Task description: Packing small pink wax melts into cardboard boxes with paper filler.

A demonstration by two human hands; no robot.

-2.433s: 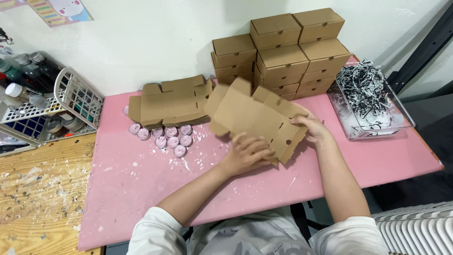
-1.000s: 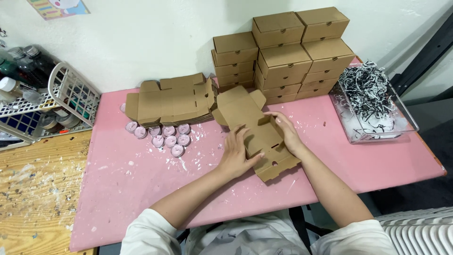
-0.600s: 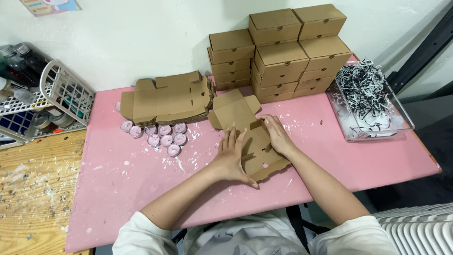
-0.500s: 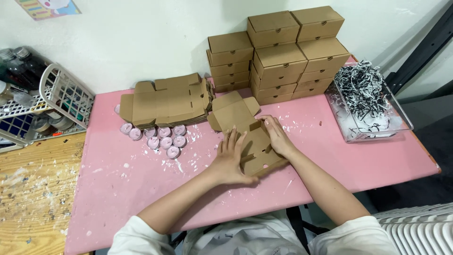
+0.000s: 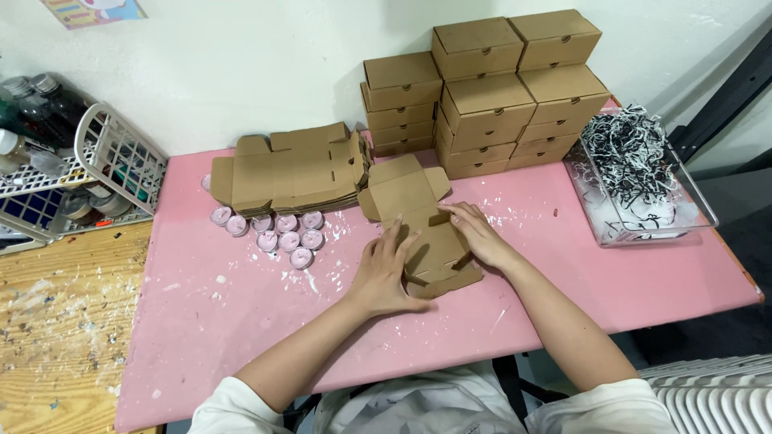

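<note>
A flat brown cardboard box blank [image 5: 418, 221] lies partly folded on the pink table [image 5: 201, 321], its lid flap pointing toward the wall. My left hand [image 5: 384, 272] presses the box's left side wall upright with fingers spread. My right hand [image 5: 476, 235] holds the right side wall from the other side. Both hands grip the same box between them.
A stack of unfolded box blanks [image 5: 289, 170] lies at the back left, with several small pink candles [image 5: 277, 231] in front. Stacked finished boxes [image 5: 490, 88] stand against the wall. A clear tray of black-and-white shredded paper [image 5: 635, 173] sits right. A wire basket [image 5: 88, 173] of bottles stands left.
The box blank was lifted and spread open earlier; now it lies lower on the table, closer to me, with its sides folded up between both hands.
</note>
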